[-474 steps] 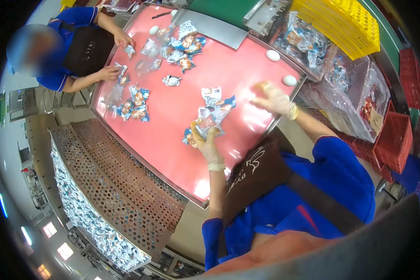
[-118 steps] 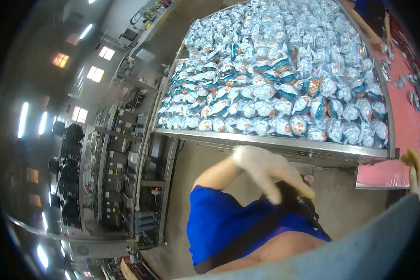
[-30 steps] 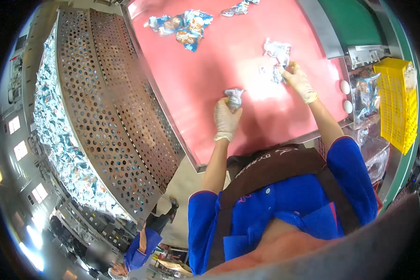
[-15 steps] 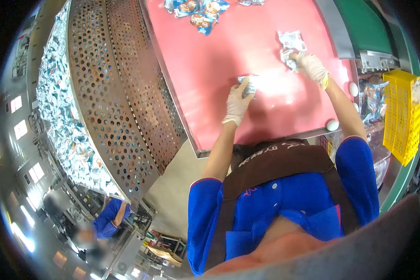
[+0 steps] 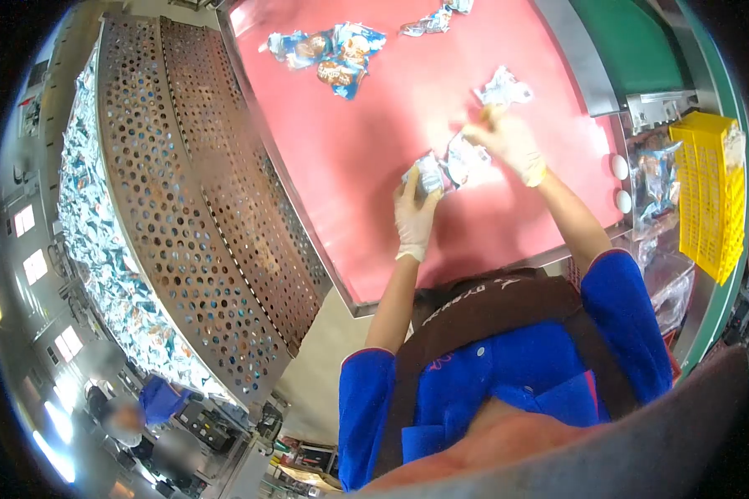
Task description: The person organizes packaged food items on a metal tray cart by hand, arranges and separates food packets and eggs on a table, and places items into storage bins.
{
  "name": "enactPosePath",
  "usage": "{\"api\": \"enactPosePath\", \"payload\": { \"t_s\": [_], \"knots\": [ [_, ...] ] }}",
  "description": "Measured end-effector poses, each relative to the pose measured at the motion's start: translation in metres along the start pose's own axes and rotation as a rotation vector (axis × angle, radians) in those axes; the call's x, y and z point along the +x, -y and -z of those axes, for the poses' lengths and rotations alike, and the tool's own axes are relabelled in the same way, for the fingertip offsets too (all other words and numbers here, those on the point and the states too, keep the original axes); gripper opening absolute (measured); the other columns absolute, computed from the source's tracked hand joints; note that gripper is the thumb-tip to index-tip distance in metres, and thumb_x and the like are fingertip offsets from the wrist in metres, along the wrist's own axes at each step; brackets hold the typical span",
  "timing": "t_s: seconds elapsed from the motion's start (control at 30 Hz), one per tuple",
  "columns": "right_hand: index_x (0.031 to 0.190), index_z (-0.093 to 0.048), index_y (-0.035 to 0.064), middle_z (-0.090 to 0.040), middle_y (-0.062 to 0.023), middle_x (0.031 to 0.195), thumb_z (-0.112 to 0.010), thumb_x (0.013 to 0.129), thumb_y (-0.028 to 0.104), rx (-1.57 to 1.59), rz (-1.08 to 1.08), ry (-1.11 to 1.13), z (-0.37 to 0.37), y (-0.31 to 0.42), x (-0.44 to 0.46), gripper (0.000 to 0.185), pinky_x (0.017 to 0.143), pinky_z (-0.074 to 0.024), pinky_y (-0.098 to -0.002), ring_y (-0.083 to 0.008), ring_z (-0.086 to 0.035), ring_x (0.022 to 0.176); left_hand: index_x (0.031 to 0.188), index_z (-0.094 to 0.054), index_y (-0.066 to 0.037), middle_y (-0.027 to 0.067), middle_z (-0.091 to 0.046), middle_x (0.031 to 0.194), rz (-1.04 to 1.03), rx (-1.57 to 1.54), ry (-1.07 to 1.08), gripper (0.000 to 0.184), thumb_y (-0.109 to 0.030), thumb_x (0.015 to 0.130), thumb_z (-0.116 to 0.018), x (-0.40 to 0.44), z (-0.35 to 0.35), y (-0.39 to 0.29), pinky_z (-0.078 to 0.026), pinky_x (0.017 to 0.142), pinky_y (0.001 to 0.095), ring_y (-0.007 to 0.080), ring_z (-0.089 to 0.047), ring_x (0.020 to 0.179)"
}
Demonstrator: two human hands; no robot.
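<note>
My gloved left hand (image 5: pixel 414 218) is closed around a small silver-and-blue snack packet (image 5: pixel 429 173) on the pink work surface (image 5: pixel 374 249). A second shiny packet (image 5: pixel 466 160) lies against it on the right. My gloved right hand (image 5: pixel 514 148) is just above and right of that second packet, fingers apart and slightly blurred, one fingertip at the packet's upper edge. A third, whitish packet (image 5: pixel 505 86) lies just beyond its fingers.
Blue-and-brown packets (image 5: pixel 341 60) are grouped at the far left of the surface, with more packets (image 5: pixel 429 22) farther back. A perforated metal chute (image 5: pixel 191 191) and a mass of packets (image 5: pixel 112 241) stand left. On the right are a yellow crate (image 5: pixel 709 200) and white round knobs (image 5: pixel 619 166).
My right hand has brought a packet left and toward me, beside the one in my left hand, and its fingers have spread. The camera view has shifted.
</note>
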State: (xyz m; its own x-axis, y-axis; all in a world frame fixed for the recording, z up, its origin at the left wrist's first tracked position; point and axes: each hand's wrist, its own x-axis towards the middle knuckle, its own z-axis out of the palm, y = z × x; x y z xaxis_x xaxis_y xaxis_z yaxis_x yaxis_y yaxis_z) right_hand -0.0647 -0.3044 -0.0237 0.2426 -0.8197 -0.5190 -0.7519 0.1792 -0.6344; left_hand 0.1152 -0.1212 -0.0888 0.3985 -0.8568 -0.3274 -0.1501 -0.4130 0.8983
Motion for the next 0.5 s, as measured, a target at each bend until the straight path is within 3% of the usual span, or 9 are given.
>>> {"api": "enactPosePath", "payload": {
  "t_s": [0.03,0.13,0.17,0.2,0.27,0.3,0.4,0.47,0.5],
  "knots": [
    [0.106,-0.067,0.0045,-0.068,-0.0168,0.104,-0.078,0.081,0.032,-0.008,0.053,-0.14,0.008,0.002,0.006,0.038,0.086,-0.0521,-0.0405,-0.0308,-0.063,0.102,0.149,-0.047,-0.007,0.0131,-0.043,0.133,-0.038,-0.132,0.01,0.068,-0.001,0.086,-0.073,0.0,0.003,0.005,-0.048,0.106,0.0358,0.026,-0.051,0.126],
    [0.109,-0.067,0.0048,-0.065,-0.0178,0.111,-0.08,0.08,0.023,-0.066,0.259,-0.468,0.017,-0.017,0.035,0.037,0.088,-0.0517,-0.0405,-0.0309,-0.061,0.108,0.151,-0.044,-0.011,0.0104,-0.044,0.132,-0.048,-0.124,-0.112,0.073,0.001,0.085,-0.072,0.013,0.014,0.001,-0.05,0.093,0.0281,0.0186,-0.054,0.11],
    [0.111,-0.067,0.0043,-0.064,-0.0183,0.113,-0.08,0.079,0.021,-0.108,0.359,-0.523,0.004,-0.036,0.05,0.038,0.089,-0.0516,-0.0409,-0.0316,-0.061,0.109,0.151,-0.043,-0.011,0.0102,-0.044,0.134,-0.073,0.165,-0.124,0.072,-0.001,0.086,-0.072,0.024,0.024,-0.003,-0.049,0.092,0.0305,0.0192,-0.053,0.109],
    [0.113,-0.067,0.0038,-0.063,-0.0187,0.115,-0.08,0.079,0.019,-0.145,0.462,-0.576,-0.005,-0.046,0.064,0.039,0.09,-0.0514,-0.0414,-0.0322,-0.06,0.11,0.151,-0.043,-0.011,0.0104,-0.044,0.135,-0.057,0.163,-0.154,0.072,-0.003,0.086,-0.072,0.037,0.029,-0.013,-0.049,0.092,0.0314,0.0196,-0.053,0.109],
    [0.12,-0.067,0.0053,-0.058,-0.0172,0.118,-0.08,0.078,0.011,-0.12,0.392,-0.391,-0.003,-0.042,0.07,0.044,0.091,-0.0522,-0.0402,-0.0345,-0.059,0.112,0.151,-0.044,-0.01,0.0109,-0.044,0.137,-0.019,0.16,-0.206,0.071,-0.005,0.086,-0.072,0.069,0.035,-0.037,-0.048,0.092,0.0332,0.0203,-0.051,0.108],
    [0.121,-0.067,0.006,-0.057,-0.0168,0.117,-0.079,0.078,0.009,-0.148,0.406,-0.358,-0.003,-0.044,0.072,0.044,0.091,-0.0531,-0.0393,-0.0343,-0.059,0.111,0.151,-0.039,-0.007,0.0208,-0.039,0.151,0.004,0.148,-0.177,0.07,-0.006,0.088,-0.069,0.088,0.041,-0.043,-0.032,0.116,0.046,0.0385,-0.037,0.138],
    [0.121,-0.069,0.0082,-0.054,-0.016,0.119,-0.077,0.076,-0.004,0.015,0.394,-0.249,0.001,-0.063,0.07,0.047,0.087,-0.0561,-0.0362,-0.0338,-0.06,0.111,0.15,-0.043,-0.01,0.0181,-0.041,0.148,-0.296,0.446,-0.321,0.07,-0.005,0.086,-0.07,0.155,0.052,-0.042,-0.044,0.105,0.0446,0.0342,-0.047,0.128],
    [0.12,-0.069,0.0082,-0.054,-0.016,0.12,-0.076,0.075,-0.007,0.039,0.372,-0.154,0.008,-0.063,0.049,0.048,0.086,-0.0565,-0.0352,-0.0336,-0.06,0.111,0.149,-0.043,-0.009,0.0219,-0.038,0.151,-0.365,0.521,-0.318,0.069,0.001,0.084,-0.065,0.2,0.063,-0.053,-0.033,0.116,0.048,0.0436,-0.037,0.138],
    [0.119,-0.069,0.0084,-0.054,-0.0153,0.12,-0.077,0.074,-0.008,0.009,0.467,-0.145,0.007,-0.066,0.037,0.049,0.087,-0.0562,-0.0359,-0.0334,-0.06,0.111,0.148,-0.044,-0.01,0.0218,-0.04,0.15,-0.414,0.64,-0.313,0.069,0.003,0.083,-0.065,0.22,0.071,-0.057,-0.035,0.114,0.0487,0.0437,-0.04,0.136]
  ]
}}
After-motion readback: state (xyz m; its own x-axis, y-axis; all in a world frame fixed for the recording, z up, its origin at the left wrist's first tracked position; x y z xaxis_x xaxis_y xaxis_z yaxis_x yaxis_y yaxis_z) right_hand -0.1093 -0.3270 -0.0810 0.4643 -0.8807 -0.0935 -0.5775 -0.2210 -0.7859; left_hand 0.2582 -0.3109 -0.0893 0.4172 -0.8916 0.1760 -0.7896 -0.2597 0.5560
